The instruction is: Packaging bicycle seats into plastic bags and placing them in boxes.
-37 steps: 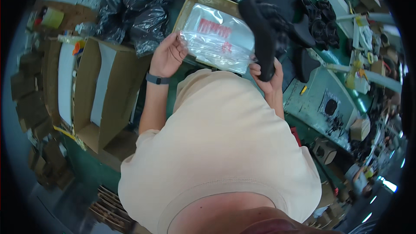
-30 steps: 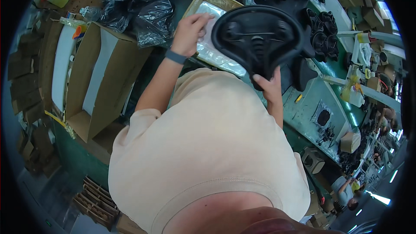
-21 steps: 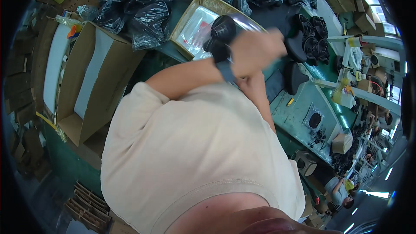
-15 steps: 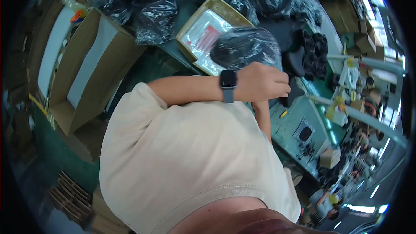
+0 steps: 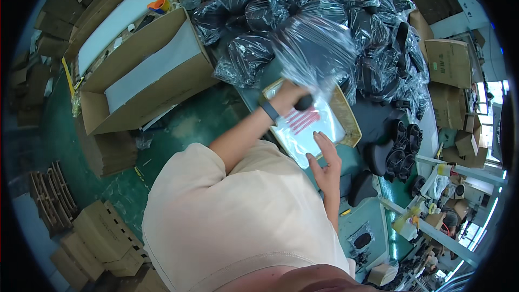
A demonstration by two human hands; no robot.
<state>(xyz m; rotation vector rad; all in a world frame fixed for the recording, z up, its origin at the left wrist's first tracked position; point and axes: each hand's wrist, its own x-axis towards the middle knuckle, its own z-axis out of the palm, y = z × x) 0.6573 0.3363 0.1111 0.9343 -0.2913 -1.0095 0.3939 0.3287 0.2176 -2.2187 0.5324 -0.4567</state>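
Observation:
My left hand [image 5: 289, 99], with a dark wristband, reaches over an open shallow cardboard box [image 5: 350, 116]. Its fingers are closed and blurred by motion. They grip a clear plastic bag [image 5: 319, 48] with a dark object inside; a black rounded end [image 5: 304, 103] shows beside the fingers. In the box lies a stack of flat clear plastic bags [image 5: 303, 138] with red print. Over the stack's near right edge is my right hand [image 5: 327, 166], open, fingers apart and holding nothing.
Many black parts in clear bags [image 5: 251, 54] are heaped at the far side. Bare black parts [image 5: 400, 151] lie at the right on the green table. A long open carton [image 5: 148, 75] stands left; stacked cartons [image 5: 102, 232] sit lower left. A metal frame [image 5: 432, 227] runs along the right.
My left hand has moved left and away from me with the bagged dark object. My right hand, hidden before, now shows open over the flat bags. The whole view has shifted.

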